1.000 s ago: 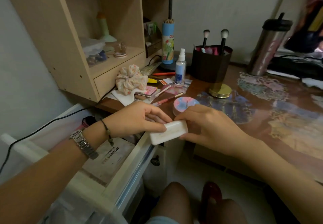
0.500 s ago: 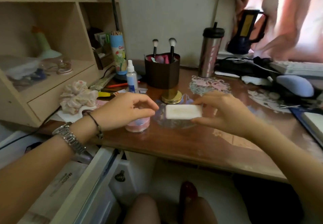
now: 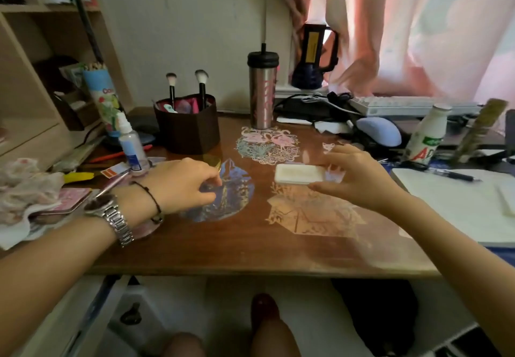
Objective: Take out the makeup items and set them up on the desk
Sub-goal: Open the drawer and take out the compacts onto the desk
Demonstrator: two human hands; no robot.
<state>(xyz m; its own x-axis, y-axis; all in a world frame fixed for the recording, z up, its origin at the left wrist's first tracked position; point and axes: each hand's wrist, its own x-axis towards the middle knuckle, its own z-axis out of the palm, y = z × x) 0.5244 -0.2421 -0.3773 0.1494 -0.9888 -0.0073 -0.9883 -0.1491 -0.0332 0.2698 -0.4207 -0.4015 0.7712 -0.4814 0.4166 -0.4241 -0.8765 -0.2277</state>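
We carry white compact (image 3: pixel 299 174) over worktop (image 3: pixel 223 245), right hand (image 3: pixel 359 178) pinching it; left hand (image 3: pixel 181 184) loosely curled, holding nothing. Next: lower onto bare patch, release.

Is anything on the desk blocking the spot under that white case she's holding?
Nothing visible does. The right hand holds the white case over bare desk with flat paper cutouts; the tumbler and brush holder stand farther back.
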